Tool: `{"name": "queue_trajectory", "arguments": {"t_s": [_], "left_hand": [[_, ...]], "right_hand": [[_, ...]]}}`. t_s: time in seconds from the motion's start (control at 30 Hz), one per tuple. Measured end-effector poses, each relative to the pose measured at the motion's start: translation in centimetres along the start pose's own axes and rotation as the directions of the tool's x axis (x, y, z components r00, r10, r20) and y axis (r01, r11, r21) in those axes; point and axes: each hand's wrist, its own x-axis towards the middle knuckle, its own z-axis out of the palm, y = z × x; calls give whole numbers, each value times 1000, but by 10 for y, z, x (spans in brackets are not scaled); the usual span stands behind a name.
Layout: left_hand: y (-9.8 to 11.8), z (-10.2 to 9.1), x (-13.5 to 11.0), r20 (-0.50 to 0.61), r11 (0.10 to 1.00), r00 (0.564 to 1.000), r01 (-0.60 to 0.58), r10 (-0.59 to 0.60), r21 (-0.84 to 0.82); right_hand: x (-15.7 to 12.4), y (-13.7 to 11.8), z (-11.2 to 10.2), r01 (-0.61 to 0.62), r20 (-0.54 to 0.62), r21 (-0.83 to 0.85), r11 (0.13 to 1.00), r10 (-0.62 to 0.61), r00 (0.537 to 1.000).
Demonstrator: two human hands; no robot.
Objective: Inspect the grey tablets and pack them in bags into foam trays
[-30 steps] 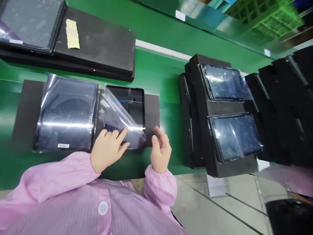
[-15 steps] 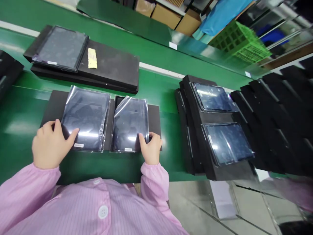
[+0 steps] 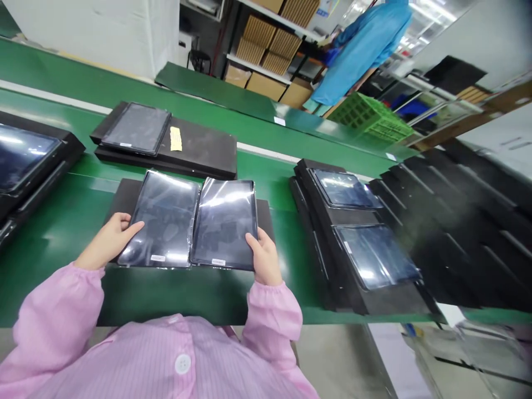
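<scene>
Two dark tablets in clear film lie side by side on a black foam tray (image 3: 124, 195) on the green bench. My left hand (image 3: 111, 239) grips the near left edge of the left tablet (image 3: 164, 219), thumb on its face. My right hand (image 3: 262, 256) grips the near right corner of the right tablet (image 3: 224, 221), thumb on top. Both tablets look slightly raised at their near edges. Each carries a small white label near its front edge.
Behind lies a second foam tray (image 3: 203, 149) with one tablet (image 3: 137, 128) and a yellow sticker sheet (image 3: 175, 138). A stack of trays with two tablets (image 3: 357, 233) stands to the right, empty trays (image 3: 465, 221) beyond. A screen (image 3: 25, 155) sits far left. A person in blue (image 3: 361, 50) stands behind.
The film that stood peeled up from the right tablet now lies flat over it. My left hand moved to the left tablet's edge and my right hand took the right tablet's corner. The view tilted upward.
</scene>
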Motion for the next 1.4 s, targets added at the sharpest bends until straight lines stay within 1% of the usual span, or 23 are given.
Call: {"name": "queue_trajectory", "arguments": {"t_s": [0.07, 0.13, 0.23, 0.3, 0.37, 0.43, 0.53, 0.57, 0.6, 0.63, 0.73, 0.77, 0.87, 0.9, 0.97, 1.0, 1.03, 1.1, 1.13, 1.2, 1.23, 1.33, 1.4], "left_hand": [[-1, -1, -2, 95, 991, 995, 28, -16, -130], [2, 0, -5, 174, 972, 985, 51, -10, -230], [5, 0, -6, 218, 936, 976, 80, -3, -344], [4, 2, -4, 223, 919, 974, 120, -36, -376], [3, 5, -1, 203, 888, 974, 179, -100, -424], [3, 9, 0, 209, 817, 968, 229, -136, -530], [6, 17, -3, 264, 696, 959, 262, -107, -669], [7, 20, -4, 270, 681, 959, 256, -88, -686], [10, 22, -6, 262, 690, 962, 242, -78, -682], [12, 23, -7, 236, 722, 969, 218, -79, -657], [19, 27, -9, 94, 854, 991, 133, -99, -503], [22, 28, -9, 52, 879, 993, 120, -109, -462], [28, 30, -10, -23, 889, 995, 79, -100, -450], [31, 30, -9, -51, 882, 996, 42, -75, -470], [37, 31, -8, -136, 850, 990, -88, 20, -520], [40, 31, -7, -188, 824, 979, -167, 75, -542], [44, 32, -5, -237, 793, 963, -243, 128, -558], [50, 35, 0, -318, 732, 925, -364, 209, -576], [52, 38, 2, -343, 703, 911, -400, 231, -588], [54, 44, 8, -344, 660, 899, -434, 272, -613], [54, 46, 11, -328, 648, 898, -439, 292, -623], [54, 50, 18, -292, 646, 892, -452, 346, -615], [56, 47, 17, -305, 637, 882, -471, 361, -610]], "right_hand": [[-2, -10, 4, -21, 10, 87, 996, 21, 1000], [-2, -14, 15, -64, 57, 183, 981, 54, 997], [-2, -9, 43, -111, 171, 225, 968, 73, 983], [-2, -2, 62, -122, 232, 206, 971, 73, 970], [-1, 6, 78, -112, 267, 175, 978, 63, 962], [-2, 12, 90, -80, 283, 127, 989, 42, 958], [-4, 18, 102, -14, 303, 0, 1000, 13, 953], [-5, 18, 104, 7, 317, -59, 998, 12, 948], [-7, 18, 106, 28, 329, -124, 992, 15, 944], [-10, 17, 108, 49, 335, -196, 979, 20, 942], [-18, 9, 108, 99, 294, -424, 900, 34, 955], [-20, 5, 108, 106, 270, -491, 865, 36, 962], [-17, -12, 101, 120, 204, -646, 754, 19, 979], [-12, -19, 97, 139, 187, -696, 705, -9, 982], [0, -34, 89, 206, 182, -755, 622, -103, 978], [7, -41, 86, 258, 200, -745, 615, -162, 966], [14, -48, 83, 322, 233, -694, 644, -223, 947], [25, -59, 80, 438, 279, -461, 772, -343, 897], [29, -64, 80, 469, 271, -315, 825, -395, 878], [32, -69, 81, 470, 221, -70, 880, -446, 867], [33, -70, 81, 456, 203, 4, 890, -447, 871], [31, -69, 76, 424, 222, 82, 902, -431, 875], [31, -67, 70, 431, 216, 94, 897, -441, 871]]}}
